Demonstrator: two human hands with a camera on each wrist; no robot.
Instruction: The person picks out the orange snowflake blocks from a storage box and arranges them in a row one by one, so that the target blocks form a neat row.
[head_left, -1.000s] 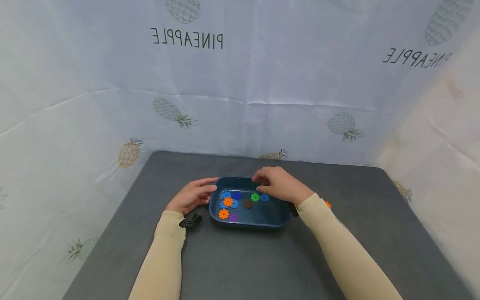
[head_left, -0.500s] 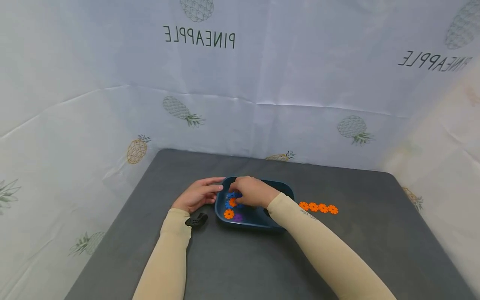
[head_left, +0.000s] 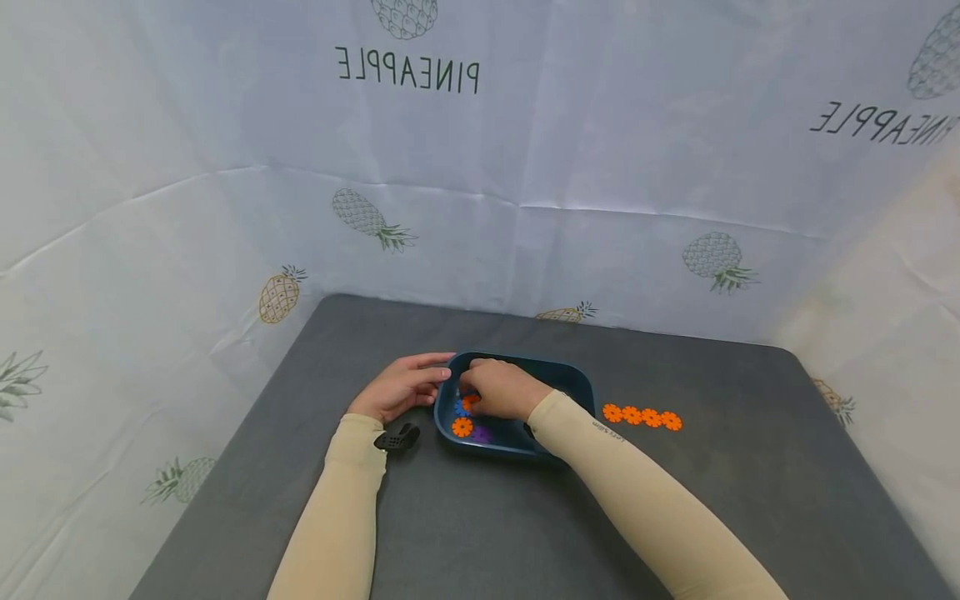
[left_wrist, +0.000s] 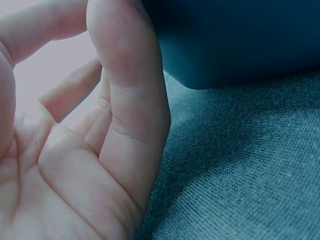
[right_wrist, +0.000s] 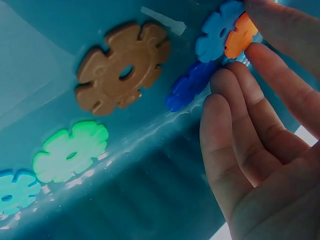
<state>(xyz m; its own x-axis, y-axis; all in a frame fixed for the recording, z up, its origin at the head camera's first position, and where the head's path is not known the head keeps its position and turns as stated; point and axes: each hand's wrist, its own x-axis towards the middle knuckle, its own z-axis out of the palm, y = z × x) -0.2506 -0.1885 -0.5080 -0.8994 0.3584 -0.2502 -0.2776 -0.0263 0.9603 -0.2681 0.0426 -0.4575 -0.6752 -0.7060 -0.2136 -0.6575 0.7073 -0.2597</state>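
Note:
My left hand (head_left: 401, 387) rests at the left end of a dark blue tray (head_left: 517, 452), its fingertips against or close to the rim. Down inside the tray, my right hand (head_left: 506, 389) pinches an orange flower-shaped disc (right_wrist: 241, 36) between thumb and forefinger. A light blue disc (right_wrist: 218, 31) lies partly under that orange one, with a dark blue disc (right_wrist: 190, 86) beside it. Brown (right_wrist: 124, 70), green (right_wrist: 71, 151) and blue discs (right_wrist: 15, 192) lie on the tray floor. Another orange disc (head_left: 462, 427) and a purple disc (head_left: 482, 434) sit near the tray's front left corner.
Several orange discs (head_left: 642, 416) form a row on the dark grey table (head_left: 465, 525), right of the tray. Behind the table hangs a white pineapple-print cloth (head_left: 600, 183). A black band (head_left: 397, 437) is on the left wrist.
My right hand has moved left and lower within the tray, reaching the orange disc. The row of orange discs on the table has come into view. My left hand stays at the tray's end.

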